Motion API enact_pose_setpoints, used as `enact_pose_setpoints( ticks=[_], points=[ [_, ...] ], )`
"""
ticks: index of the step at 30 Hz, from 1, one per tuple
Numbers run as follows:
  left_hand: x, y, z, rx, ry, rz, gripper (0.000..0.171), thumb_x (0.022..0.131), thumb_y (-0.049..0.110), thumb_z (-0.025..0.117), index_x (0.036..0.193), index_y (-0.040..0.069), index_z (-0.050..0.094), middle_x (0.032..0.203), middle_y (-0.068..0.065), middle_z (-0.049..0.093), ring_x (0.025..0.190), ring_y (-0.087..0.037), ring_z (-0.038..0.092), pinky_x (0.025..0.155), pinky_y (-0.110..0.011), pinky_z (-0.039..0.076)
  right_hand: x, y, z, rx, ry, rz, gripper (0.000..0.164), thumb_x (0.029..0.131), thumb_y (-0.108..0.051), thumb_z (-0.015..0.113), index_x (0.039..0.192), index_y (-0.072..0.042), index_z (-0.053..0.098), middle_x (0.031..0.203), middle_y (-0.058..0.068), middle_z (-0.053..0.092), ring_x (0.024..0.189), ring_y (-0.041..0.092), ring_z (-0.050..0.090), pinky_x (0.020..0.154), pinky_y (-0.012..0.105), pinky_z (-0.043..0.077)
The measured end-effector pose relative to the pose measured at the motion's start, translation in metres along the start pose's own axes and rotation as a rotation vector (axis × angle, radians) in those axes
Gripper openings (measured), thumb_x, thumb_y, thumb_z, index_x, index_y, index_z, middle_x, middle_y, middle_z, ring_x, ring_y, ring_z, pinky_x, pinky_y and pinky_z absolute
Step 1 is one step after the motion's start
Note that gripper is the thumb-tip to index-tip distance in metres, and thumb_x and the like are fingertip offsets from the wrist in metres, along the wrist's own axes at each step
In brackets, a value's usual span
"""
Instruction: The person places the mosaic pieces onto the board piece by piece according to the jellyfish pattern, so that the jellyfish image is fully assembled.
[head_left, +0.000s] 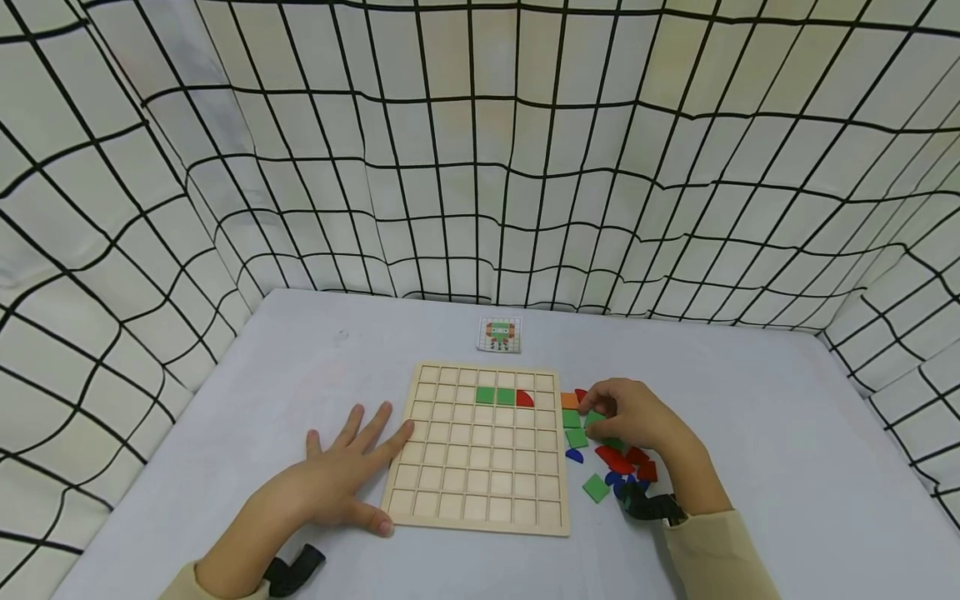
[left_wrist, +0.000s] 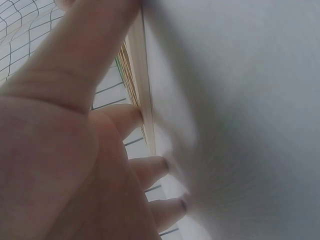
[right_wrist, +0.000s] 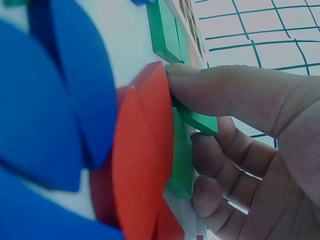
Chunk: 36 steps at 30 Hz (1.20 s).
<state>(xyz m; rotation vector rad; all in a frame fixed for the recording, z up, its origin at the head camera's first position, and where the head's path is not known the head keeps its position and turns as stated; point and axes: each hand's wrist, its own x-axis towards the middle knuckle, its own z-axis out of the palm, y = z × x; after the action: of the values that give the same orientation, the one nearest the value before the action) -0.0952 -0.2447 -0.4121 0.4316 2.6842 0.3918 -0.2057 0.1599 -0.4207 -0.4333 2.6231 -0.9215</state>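
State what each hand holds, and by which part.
Left hand: nothing gripped, only touching the left edge of the board. Right hand: at green tiles; whether it grips one cannot be told.

The card (head_left: 499,335) lies behind the board (head_left: 477,458), loose pieces (head_left: 615,460) right.

The board (head_left: 477,457) is of pale wood, smooth and matt, with thin ridges. The red pieces (right_wrist: 135,165), blue pieces (right_wrist: 35,100) and green pieces (right_wrist: 181,155) appear smooth with a faint sheen; painted wood and plastic cannot be told apart. The picture card (head_left: 499,334) looks like printed paper. The tabletop (head_left: 750,433) is smooth and matt, the net (head_left: 516,98) thin cord, the sleeve (head_left: 716,550) matt cloth.
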Motion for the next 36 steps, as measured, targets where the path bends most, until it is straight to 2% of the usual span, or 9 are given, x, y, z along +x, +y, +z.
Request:
enact_pose_setpoints(
  ticks=[3,10,18,24,31,36],
  points=[
    [0.0002,-0.0001,-0.0001,-0.003,-0.001,0.0,0.121,0.062,0.069,0.078,0.16,0.028,0.021,0.168,-0.013,-0.001,0.15,-0.05,-0.005,0.093,-0.089,-0.001,0.0005,0.0004,0.0002,0.001,0.003,0.001,0.022,0.08,-0.012,0.081,0.099,-0.015,0.07,0.088,0.003,0.059,0.085,0.02,0.052,0.069,0.029,0.051],
    [0.0006,0.0,0.0003,0.004,0.0,-0.002,0.121,0.061,0.069,0.079,0.16,0.028,0.021,0.168,-0.013,-0.001,0.15,-0.051,-0.005,0.093,-0.089,-0.001,0.0008,-0.0005,0.0003,0.029,0.014,0.003,0.034,0.082,-0.012,0.08,0.112,-0.014,0.065,0.091,0.005,0.057,0.084,0.021,0.054,0.056,0.031,0.054],
    [0.0002,0.0011,-0.0008,0.007,0.003,-0.001,0.121,0.062,0.068,0.079,0.16,0.027,0.022,0.168,-0.013,-0.001,0.15,-0.051,-0.004,0.093,-0.089,-0.001,0.0018,-0.0001,-0.0009,0.002,0.041,-0.035,0.025,0.085,-0.012,0.077,0.107,-0.015,0.067,0.09,0.002,0.06,0.085,0.02,0.055,0.069,0.029,0.052],
    [-0.0004,0.0018,-0.0012,0.005,0.005,0.0,0.121,0.062,0.068,0.079,0.16,0.027,0.023,0.168,-0.014,0.0,0.15,-0.051,-0.004,0.093,-0.089,-0.001,0.0012,-0.0018,0.0002,0.019,0.063,-0.036,0.02,0.087,-0.012,0.074,0.105,-0.016,0.067,0.089,0.001,0.06,0.084,0.022,0.055,0.066,0.03,0.054],
    [-0.0002,0.0006,-0.001,0.01,0.003,0.004,0.121,0.062,0.069,0.078,0.16,0.027,0.022,0.168,-0.014,0.0,0.15,-0.05,-0.005,0.093,-0.089,0.0,-0.0004,-0.0059,0.0003,0.121,0.083,0.017,0.018,0.09,-0.013,0.069,0.107,-0.014,0.065,0.094,0.006,0.06,0.079,0.024,0.06,0.047,0.036,0.054],
    [-0.0006,0.0008,-0.0018,0.011,0.007,0.005,0.12,0.063,0.068,0.078,0.16,0.028,0.022,0.168,-0.014,0.0,0.15,-0.05,-0.004,0.093,-0.089,0.001,-0.0003,-0.0064,-0.0006,0.136,0.107,-0.002,0.017,0.09,-0.012,0.068,0.106,-0.012,0.063,0.095,0.007,0.06,0.076,0.023,0.061,0.052,0.035,0.055]
  ],
)
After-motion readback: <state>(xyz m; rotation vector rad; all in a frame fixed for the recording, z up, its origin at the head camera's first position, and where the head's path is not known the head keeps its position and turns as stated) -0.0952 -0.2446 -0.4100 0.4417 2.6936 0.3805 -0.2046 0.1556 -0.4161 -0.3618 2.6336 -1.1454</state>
